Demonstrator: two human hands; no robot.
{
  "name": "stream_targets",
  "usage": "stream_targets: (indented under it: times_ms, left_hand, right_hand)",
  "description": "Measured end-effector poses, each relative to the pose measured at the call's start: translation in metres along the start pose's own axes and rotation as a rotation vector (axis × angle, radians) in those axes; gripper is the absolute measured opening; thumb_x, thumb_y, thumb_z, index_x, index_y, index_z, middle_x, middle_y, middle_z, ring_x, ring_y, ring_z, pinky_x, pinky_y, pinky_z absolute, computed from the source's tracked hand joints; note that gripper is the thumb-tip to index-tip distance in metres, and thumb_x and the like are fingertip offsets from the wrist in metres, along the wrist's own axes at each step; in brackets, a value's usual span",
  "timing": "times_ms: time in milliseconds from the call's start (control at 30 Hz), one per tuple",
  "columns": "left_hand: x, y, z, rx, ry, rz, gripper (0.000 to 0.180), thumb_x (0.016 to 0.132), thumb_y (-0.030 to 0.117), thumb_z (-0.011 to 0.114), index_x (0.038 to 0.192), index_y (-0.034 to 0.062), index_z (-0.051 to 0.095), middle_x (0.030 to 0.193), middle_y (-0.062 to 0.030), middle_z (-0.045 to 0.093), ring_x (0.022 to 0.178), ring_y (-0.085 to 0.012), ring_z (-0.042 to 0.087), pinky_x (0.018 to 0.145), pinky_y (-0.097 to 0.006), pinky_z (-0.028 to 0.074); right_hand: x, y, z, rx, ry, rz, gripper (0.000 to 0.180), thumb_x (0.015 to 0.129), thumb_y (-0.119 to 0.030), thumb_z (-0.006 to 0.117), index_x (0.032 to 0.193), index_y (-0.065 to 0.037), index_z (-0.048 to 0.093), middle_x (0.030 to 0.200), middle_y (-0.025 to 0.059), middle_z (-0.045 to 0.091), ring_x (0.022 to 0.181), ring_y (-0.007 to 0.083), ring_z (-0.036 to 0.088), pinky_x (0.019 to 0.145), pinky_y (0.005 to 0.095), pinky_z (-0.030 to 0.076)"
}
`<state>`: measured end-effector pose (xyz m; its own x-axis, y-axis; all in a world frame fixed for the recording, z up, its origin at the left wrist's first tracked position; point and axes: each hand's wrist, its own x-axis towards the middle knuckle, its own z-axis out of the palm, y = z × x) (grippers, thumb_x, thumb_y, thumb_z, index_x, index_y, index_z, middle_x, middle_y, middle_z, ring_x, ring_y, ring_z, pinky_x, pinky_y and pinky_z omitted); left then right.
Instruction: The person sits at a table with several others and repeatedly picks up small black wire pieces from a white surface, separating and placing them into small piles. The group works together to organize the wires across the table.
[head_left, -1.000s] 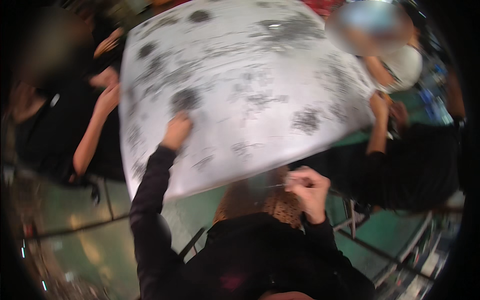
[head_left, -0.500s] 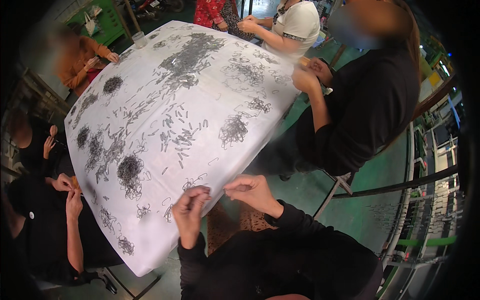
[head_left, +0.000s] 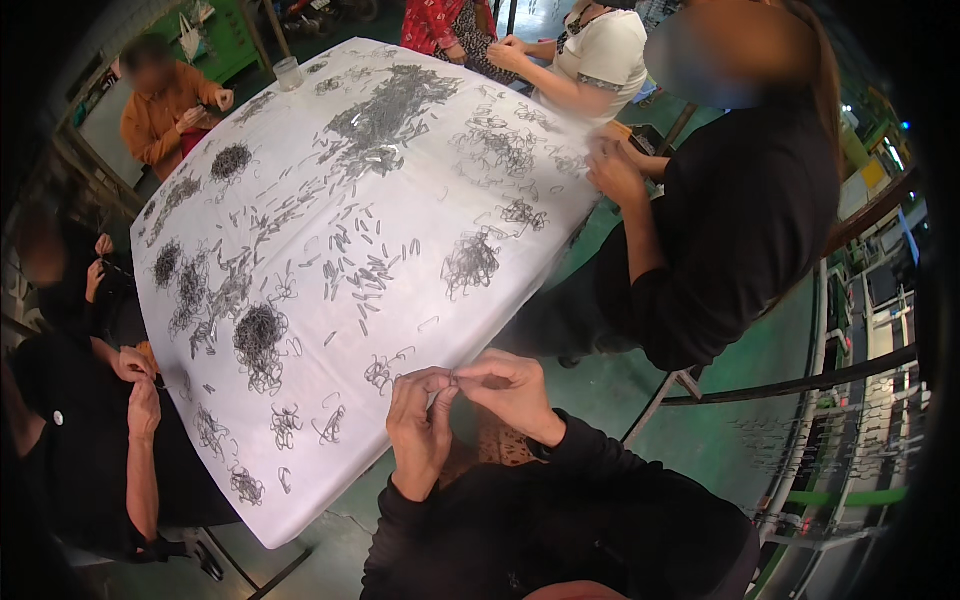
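Has the left hand (head_left: 418,425) and the right hand (head_left: 512,393) together at the near edge of the counter (head_left: 300,500), apparently raised above it. Holds a tiny dark piece (head_left: 454,381) at the meeting fingertips, too small and too covered to show its shape. Has both hands nearly closed around it in a thumb-and-finger pinch. Likely gripped by fingertips alone because of its smallness, and likely held in front of the body to be seen from above.

Just beyond the left hand, shows a loose cluster of bent wire pieces (head_left: 381,372); farther ahead and leftward, a dense dark pile (head_left: 258,335); ahead of the right hand, a tangled heap (head_left: 470,262); between these last two, scattered short dark strips (head_left: 365,275). Probably laid in separate groups to keep kinds apart and within reach.

Differs from half a second ago in the gap between the hands: plain then, closed now. Also shows more of a small wire cluster (head_left: 330,425) left of the left hand, partly hidden behind it then.
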<state>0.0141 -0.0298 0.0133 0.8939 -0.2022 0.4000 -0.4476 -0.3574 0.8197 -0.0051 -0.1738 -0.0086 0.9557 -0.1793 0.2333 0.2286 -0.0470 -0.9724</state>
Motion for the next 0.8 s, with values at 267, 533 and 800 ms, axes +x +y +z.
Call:
stream_targets:
  times_ms: [267, 533, 800]
  left_hand:
    - [-0.004, -0.005, 0.006, 0.004, 0.012, -0.042, 0.007, 0.084, 0.001, 0.064, 0.088, -0.0005, 0.060, 0.093, -0.0120, 0.065, 0.085, -0.0251, 0.061, 0.079, -0.033, 0.048]
    - [-0.008, -0.011, 0.013, -0.090, 0.087, -0.022, 0.007, 0.088, 0.001, 0.061, 0.094, -0.0004, 0.057, 0.095, -0.0141, 0.065, 0.086, -0.0244, 0.063, 0.078, -0.032, 0.049]
    - [-0.016, -0.016, 0.011, -0.330, 0.081, -0.039, 0.005, 0.093, -0.001, 0.055, 0.098, 0.0007, 0.054, 0.094, -0.0140, 0.064, 0.089, -0.0206, 0.064, 0.079, -0.030, 0.051]
  right_hand:
    - [0.000, 0.003, 0.000, -0.100, 0.040, -0.030, 0.020, 0.074, 0.008, 0.068, 0.091, -0.001, 0.072, 0.079, 0.0052, 0.067, 0.069, 0.0096, 0.061, 0.061, 0.0222, 0.047]
    - [0.004, -0.004, 0.002, -0.148, -0.037, -0.055, 0.019, 0.076, 0.009, 0.068, 0.092, 0.000, 0.072, 0.085, 0.0063, 0.068, 0.076, 0.0103, 0.063, 0.065, 0.0213, 0.048]
    - [0.037, -0.001, -0.012, -0.036, 0.089, 0.012, 0.020, 0.085, 0.005, 0.062, 0.105, 0.007, 0.066, 0.084, 0.0087, 0.065, 0.067, 0.0099, 0.060, 0.061, 0.0214, 0.048]
